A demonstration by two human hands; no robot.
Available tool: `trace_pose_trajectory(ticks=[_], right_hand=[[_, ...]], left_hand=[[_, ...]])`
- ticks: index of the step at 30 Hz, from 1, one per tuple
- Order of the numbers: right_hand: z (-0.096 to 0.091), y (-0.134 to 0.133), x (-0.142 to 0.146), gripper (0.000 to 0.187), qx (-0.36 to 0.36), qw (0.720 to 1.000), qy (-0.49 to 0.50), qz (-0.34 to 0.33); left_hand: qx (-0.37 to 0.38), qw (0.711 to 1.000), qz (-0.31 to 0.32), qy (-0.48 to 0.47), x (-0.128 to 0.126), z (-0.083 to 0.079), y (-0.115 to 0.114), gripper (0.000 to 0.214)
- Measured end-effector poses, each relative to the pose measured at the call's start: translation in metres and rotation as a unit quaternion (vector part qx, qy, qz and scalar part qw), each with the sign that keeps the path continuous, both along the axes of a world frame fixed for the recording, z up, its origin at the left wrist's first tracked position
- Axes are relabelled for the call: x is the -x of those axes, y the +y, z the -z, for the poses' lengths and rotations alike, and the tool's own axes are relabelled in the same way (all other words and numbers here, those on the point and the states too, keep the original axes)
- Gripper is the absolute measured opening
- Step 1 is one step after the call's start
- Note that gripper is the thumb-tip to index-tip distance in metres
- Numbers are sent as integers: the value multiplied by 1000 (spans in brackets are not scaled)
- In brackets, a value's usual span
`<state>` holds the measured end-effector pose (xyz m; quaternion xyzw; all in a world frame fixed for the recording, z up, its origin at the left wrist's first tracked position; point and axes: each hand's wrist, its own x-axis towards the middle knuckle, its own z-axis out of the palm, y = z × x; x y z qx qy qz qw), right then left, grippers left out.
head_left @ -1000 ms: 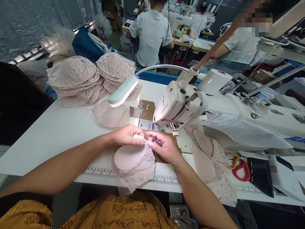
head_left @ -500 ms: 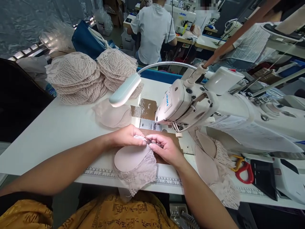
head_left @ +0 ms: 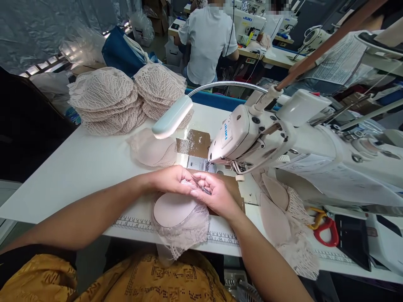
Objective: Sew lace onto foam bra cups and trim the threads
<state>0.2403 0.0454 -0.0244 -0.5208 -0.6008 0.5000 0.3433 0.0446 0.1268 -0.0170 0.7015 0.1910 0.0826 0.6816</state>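
Note:
A beige padded cup with a lace overlay lies on the white table in front of the sewing machine. My left hand pinches the lace at the cup's upper edge. My right hand is closed on small thread snips, whose tips touch the same edge beside my left fingers. The lace hangs over the table's front edge with its printed ruler.
Two stacks of lace cups stand at the back left, a single cup under the gooseneck lamp. Finished cups pile right of the needle. Red-handled scissors and a black device lie far right. Other people sit at machines behind.
My right hand has turned slightly, and the snips now point up towards the machine. The view has shifted a little to the left. The cup stays in place.

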Motion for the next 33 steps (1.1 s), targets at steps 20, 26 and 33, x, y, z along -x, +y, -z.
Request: trace_pose_trajectory(ticks=[20, 26, 33], right_hand=[[-7, -3, -6, 20, -51, 997, -11, -54], [-4, -6, -6, 15, -43, 995, 33, -80], [0, -2, -18, 27, -65, 997, 18, -35]], left_hand=[[-84, 976, -81, 181, 40, -43, -8, 34], [136, 977, -156, 55, 12, -3, -33, 36], [48, 976, -213, -7, 0, -1, -39, 28]])
